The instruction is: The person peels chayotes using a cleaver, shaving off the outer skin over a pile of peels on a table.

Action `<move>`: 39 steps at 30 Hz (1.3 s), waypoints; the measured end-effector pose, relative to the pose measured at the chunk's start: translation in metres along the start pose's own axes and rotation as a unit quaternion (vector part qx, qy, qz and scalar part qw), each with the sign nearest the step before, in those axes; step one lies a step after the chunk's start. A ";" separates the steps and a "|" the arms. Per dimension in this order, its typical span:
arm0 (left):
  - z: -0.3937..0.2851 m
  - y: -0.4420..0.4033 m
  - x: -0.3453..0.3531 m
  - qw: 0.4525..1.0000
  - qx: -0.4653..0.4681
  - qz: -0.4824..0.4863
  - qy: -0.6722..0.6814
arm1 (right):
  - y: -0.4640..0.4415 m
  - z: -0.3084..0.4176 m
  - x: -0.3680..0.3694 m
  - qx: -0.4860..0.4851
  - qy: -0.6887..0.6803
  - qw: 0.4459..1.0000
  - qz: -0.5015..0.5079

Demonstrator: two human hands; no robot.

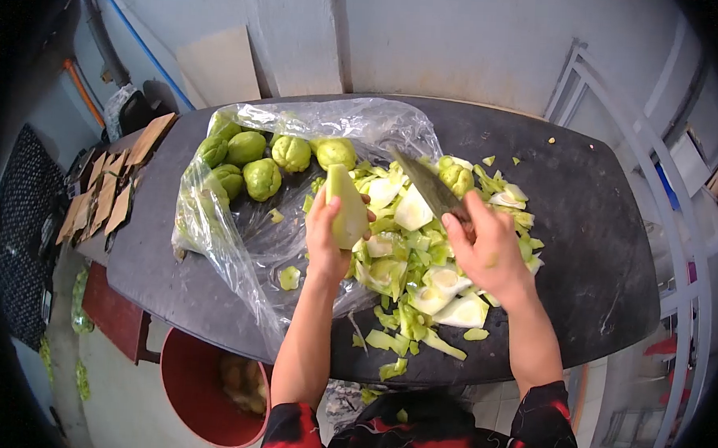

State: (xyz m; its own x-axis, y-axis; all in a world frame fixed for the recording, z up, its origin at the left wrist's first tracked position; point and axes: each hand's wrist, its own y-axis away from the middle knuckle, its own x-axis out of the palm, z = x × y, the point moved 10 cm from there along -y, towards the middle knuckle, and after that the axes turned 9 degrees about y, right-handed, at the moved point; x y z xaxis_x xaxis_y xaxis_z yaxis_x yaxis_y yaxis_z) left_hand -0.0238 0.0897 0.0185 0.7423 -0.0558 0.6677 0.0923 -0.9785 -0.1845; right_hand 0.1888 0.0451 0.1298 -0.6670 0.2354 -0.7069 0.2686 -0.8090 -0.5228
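Note:
My left hand is closed around a peeled piece of chayote, pale green and held upright. In my right hand is a knife with a broad dark blade, gripped by its handle and pointing up and left. The blade is apart from the held piece. Beneath both hands spreads a heap of green peels and pale cut chayote pieces. A whole chayote rests in the heap just behind the knife. Several more whole chayotes lie to the left in a clear plastic bag.
The dark table has a curved edge, with peel scraps near its front. A red bucket with pale contents stands on the floor at the front left. Grey metal rails run along the right side. Flattened cardboard lies at the left.

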 end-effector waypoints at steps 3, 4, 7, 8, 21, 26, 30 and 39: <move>-0.019 0.008 0.013 0.963 0.130 0.027 -0.234 | 0.017 0.029 -0.001 -0.166 0.160 0.969 -0.091; -0.022 0.013 0.017 0.945 0.151 0.026 -0.289 | 0.020 0.032 -0.001 -0.164 0.161 0.969 -0.094; -0.037 0.024 0.047 0.861 0.272 0.102 -0.417 | 0.029 0.050 0.005 -0.206 0.222 0.949 -0.085; -0.036 0.027 0.052 0.865 0.266 0.111 -0.411 | 0.032 0.058 0.005 -0.233 0.221 0.942 -0.094; -0.086 0.065 -0.004 0.959 0.175 -0.030 -0.220 | 0.049 0.010 -0.010 -0.142 0.216 0.964 -0.066; -0.178 0.179 -0.132 0.879 0.294 -0.259 -0.271 | 0.050 0.003 -0.020 -0.095 0.165 0.982 0.010; -0.218 0.287 -0.243 0.760 0.285 -0.463 -0.354 | 0.050 -0.009 -0.012 -0.060 0.158 0.983 0.070; -0.018 0.439 -0.446 0.711 -0.272 -0.433 -0.483 | 0.051 -0.004 -0.012 -0.026 0.065 0.996 0.062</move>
State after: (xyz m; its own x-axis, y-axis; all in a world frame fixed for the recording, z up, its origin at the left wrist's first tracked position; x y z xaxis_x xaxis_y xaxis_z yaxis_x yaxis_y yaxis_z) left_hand -0.3263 -0.3185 -0.3469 0.6965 0.5204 -0.4940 0.7176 -0.5093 0.4751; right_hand 0.2140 0.0028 0.1097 -0.5310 0.2058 -0.8220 0.3820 -0.8078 -0.4490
